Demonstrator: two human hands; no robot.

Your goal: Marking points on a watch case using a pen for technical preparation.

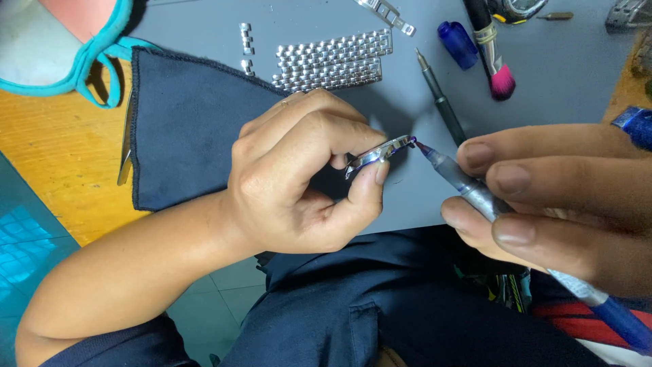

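Your left hand (299,177) pinches a small metal clasp piece (380,153) just below the link strips (333,62); your right hand (543,204) is clamped on a blue pen-type tool (475,194), tip touching the piece. Judged mid-work: the strips lie apart, unjoined.

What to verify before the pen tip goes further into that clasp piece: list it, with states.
1. Left hand pinches the metal clasp piece: ok.
2. Right hand grips the blue pen tool: ok.
3. Pen tip meets the clasp's end: ok.
4. Tip seated in a hole: cannot tell.
5. Bracelet links lie apart on the grey mat: ok.
6. Dark cloth under the left hand: ok.
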